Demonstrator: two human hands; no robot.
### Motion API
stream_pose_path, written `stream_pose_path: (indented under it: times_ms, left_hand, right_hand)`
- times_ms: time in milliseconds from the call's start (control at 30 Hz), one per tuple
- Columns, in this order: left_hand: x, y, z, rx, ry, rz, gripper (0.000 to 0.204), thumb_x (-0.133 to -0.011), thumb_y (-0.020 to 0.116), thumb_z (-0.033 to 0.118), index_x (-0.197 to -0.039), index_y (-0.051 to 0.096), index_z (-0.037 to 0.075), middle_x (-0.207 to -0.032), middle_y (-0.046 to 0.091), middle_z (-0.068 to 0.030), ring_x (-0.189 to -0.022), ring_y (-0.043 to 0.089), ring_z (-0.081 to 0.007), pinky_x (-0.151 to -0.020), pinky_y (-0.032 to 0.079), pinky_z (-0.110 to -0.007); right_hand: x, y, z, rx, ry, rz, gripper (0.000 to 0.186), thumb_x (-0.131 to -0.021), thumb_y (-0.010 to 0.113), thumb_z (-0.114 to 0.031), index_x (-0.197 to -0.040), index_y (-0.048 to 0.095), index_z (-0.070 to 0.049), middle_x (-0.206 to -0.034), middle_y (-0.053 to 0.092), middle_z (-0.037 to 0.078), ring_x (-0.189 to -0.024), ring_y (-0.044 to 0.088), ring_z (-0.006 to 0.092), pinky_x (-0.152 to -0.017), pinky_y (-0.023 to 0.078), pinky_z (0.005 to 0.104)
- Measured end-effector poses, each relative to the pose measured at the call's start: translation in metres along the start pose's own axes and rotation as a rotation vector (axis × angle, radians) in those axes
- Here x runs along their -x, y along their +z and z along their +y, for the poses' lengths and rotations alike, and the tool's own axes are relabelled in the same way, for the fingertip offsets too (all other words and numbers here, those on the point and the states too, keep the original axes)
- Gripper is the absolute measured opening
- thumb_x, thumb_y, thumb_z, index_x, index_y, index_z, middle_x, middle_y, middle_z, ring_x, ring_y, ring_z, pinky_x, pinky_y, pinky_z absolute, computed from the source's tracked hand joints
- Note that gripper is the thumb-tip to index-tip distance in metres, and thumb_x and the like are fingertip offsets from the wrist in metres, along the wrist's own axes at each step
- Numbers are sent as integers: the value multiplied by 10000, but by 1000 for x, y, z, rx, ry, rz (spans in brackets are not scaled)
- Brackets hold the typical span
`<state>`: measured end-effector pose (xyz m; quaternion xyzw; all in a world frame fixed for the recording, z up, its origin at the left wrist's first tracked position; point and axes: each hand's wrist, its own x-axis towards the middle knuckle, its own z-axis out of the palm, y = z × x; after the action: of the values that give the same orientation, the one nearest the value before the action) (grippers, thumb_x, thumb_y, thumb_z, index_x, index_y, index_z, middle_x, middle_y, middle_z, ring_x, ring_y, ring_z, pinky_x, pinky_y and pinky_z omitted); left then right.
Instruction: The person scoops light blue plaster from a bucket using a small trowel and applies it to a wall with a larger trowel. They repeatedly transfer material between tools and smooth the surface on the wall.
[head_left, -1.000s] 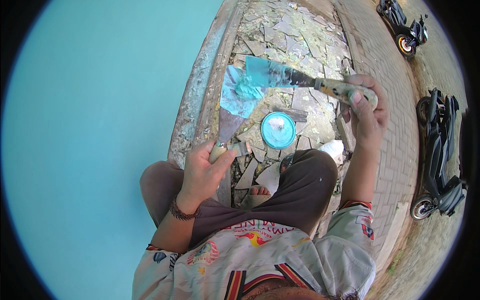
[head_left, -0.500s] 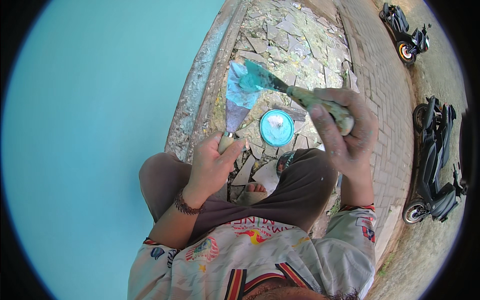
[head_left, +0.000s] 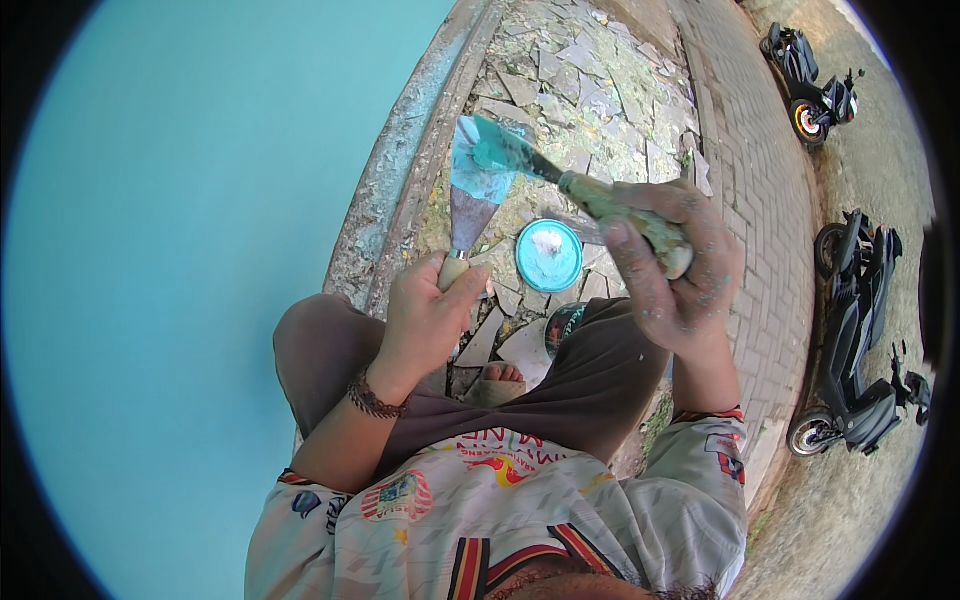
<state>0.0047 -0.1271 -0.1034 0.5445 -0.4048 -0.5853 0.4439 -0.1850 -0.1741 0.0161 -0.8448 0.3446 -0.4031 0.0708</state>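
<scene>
My left hand (head_left: 428, 308) is closed round the pale handle of a wide putty knife (head_left: 473, 215), its blade pointing away from me and coated with turquoise paste. In my right hand (head_left: 685, 265) is a second, paste-smeared scraper (head_left: 590, 195), gripped by its worn, stained handle. That scraper's turquoise-covered blade lies over the far end of the putty knife's blade, so part of the knife is hidden. Below the two blades, a round turquoise lid (head_left: 549, 256) with whitish paste on it rests on the broken paving.
A smooth turquoise wall (head_left: 190, 250) fills the left side, with a rough, paint-stained ledge (head_left: 375, 190) along its foot. Beside my right knee stands a dark can (head_left: 565, 328). Broken stone slabs (head_left: 575, 80) cover the ground, and motorcycles (head_left: 855, 340) stand beyond the brick path (head_left: 750, 150).
My right hand and its scraper have shifted slightly left, drawing the blade farther across the putty knife's far end. My left hand keeps its hold, nearly in the same place.
</scene>
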Motion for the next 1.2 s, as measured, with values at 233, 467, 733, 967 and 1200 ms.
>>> stream_pose_path:
  times_ms: [233,467,733,967,1200]
  left_hand:
    - [-1,1,-1,42,34,2,260,-882,648,263,-775,545,49,-523,503,14,-390,437,-44,-367,328,-208]
    - [-3,-5,2,50,26,-1,261,-883,648,263,-788,541,44,-519,503,8,-383,436,-55,-364,331,-212]
    - [-2,-8,4,91,-1,-7,261,-890,635,256,-779,557,33,-513,504,6,-396,438,-53,-372,333,-223]
    - [-4,-10,5,129,-22,8,282,-884,630,265,-728,577,37,-509,513,9,-421,447,-46,-390,339,-240]
    - [-1,-11,10,109,-39,18,279,-885,626,267,-740,575,34,-518,519,7,-435,460,-46,-400,346,-237]
  right_hand:
    - [-8,1,-1,24,-18,3,214,-782,713,-31,-978,634,3,-778,619,108,-640,611,203,-562,472,293]
    - [-14,5,-9,31,-30,-105,226,-776,711,-17,-987,634,0,-793,623,116,-641,607,213,-567,471,296]
    - [-11,1,-8,28,-25,-21,208,-804,697,-33,-993,629,18,-838,656,127,-678,615,185,-597,469,266]
    - [3,-2,5,-209,487,322,191,-865,646,-98,-1000,619,35,-784,622,50,-612,538,84,-532,414,207]
    - [11,7,33,-488,836,399,227,-868,638,-158,-998,618,28,-667,569,28,-503,457,60,-425,332,201]
